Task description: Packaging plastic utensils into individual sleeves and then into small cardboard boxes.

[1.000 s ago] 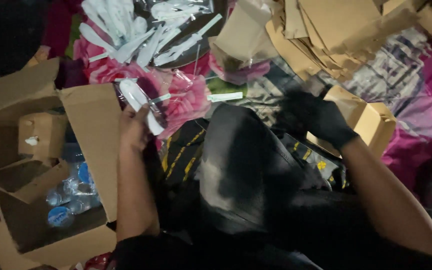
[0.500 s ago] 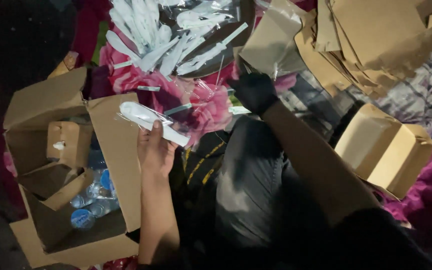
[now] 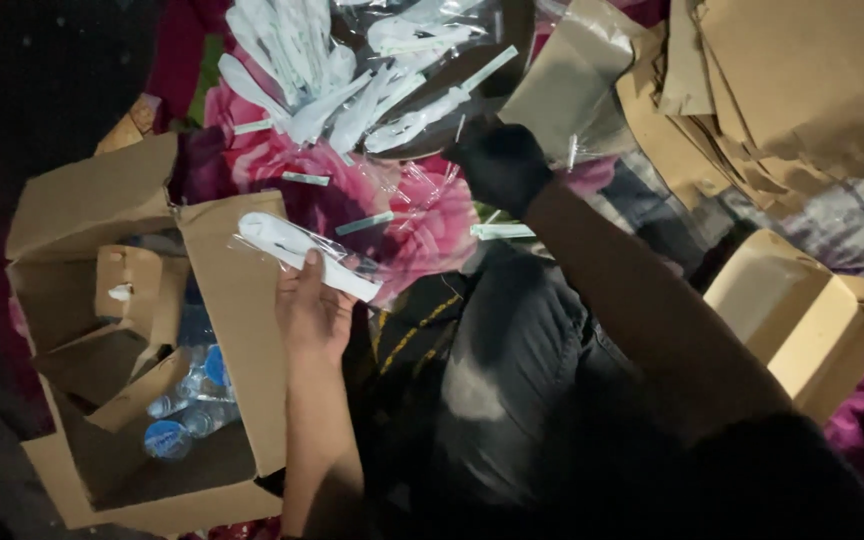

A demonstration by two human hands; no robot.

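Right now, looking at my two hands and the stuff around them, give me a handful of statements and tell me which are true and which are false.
1. The left hand holds a clear-wrapped white cutlery packet. True.
2. The right hand rests on the folded brown takeaway box. False: it reaches up to the pile of wrapped cutlery, well apart from that box.
3. Water bottles lie inside the open cardboard carton. True.
4. The right hand is bare. False: it looks dark, as if gloved.
5. Flat brown cardboard pieces are stacked at upper right. True.
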